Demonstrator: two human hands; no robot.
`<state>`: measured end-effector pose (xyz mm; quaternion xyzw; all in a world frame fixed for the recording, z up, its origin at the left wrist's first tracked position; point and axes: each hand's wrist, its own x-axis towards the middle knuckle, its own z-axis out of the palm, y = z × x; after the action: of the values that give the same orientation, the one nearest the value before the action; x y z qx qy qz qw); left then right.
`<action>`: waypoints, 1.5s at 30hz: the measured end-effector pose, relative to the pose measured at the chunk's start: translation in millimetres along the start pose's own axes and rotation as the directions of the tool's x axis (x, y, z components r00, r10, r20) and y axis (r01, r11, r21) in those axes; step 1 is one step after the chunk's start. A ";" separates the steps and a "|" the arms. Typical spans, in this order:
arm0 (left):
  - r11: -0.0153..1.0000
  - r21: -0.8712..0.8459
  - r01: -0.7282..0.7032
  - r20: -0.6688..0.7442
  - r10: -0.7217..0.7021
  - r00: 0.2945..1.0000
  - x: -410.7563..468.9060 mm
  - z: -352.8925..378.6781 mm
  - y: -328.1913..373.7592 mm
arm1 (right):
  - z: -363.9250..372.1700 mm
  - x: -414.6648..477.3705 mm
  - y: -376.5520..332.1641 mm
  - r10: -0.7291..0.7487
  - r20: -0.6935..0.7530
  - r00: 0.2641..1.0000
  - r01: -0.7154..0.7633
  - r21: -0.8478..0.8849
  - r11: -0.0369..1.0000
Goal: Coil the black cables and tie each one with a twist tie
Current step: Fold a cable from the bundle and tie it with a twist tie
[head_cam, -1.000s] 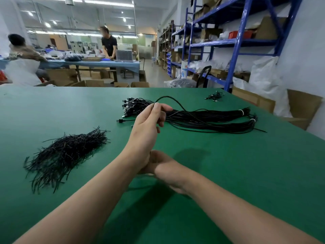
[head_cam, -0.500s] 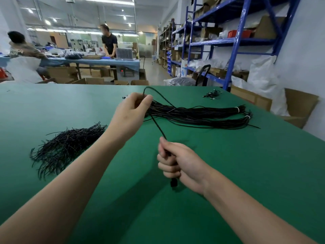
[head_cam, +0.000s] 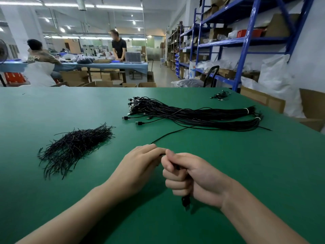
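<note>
My right hand (head_cam: pixel 192 176) is curled in a fist round one black cable (head_cam: pixel 171 134); its plug end (head_cam: pixel 185 202) hangs out below the fist. My left hand (head_cam: pixel 140 163) meets the right one at the fingertips and pinches the same cable, which runs away from there across the green table (head_cam: pixel 246 173) toward the bundle of black cables (head_cam: pixel 202 115). That bundle lies at the far middle, bound with white ties at its right end. A heap of black twist ties (head_cam: pixel 75 146) lies to the left.
A few loose connectors (head_cam: pixel 221 95) lie near the far right edge of the table. Cardboard boxes and white bags stand beyond the right edge, with blue shelving (head_cam: pixel 246 41) behind. Two people work at a blue table in the background.
My left hand has come back from the bundle to meet the right hand near me, drawing one cable out. The view has tilted down a little.
</note>
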<state>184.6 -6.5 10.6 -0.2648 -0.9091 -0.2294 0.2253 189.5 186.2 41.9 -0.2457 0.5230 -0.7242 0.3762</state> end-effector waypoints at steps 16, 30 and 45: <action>0.999 -0.014 -0.050 -0.075 0.049 0.996 -11.2 4.3 10.3 | -12.2 33.3 -16.1 -0.606 -0.463 0.647 0.340 -0.536 0.773; 0.931 -0.365 -0.027 -0.380 -0.122 0.917 -7.2 -27.3 -5.2 | 0.8 24.7 -2.3 0.009 -0.026 1.000 -0.018 -0.372 0.928; 0.993 -0.121 0.014 0.129 0.002 0.992 -14.0 6.8 9.6 | 0.2 28.1 15.7 -0.507 -0.467 0.724 0.470 -0.205 0.859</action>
<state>198.9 -0.8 0.7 -0.2896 -0.9069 -0.2673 0.1489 177.4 160.9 26.2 -0.1898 0.5450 -0.8165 0.0127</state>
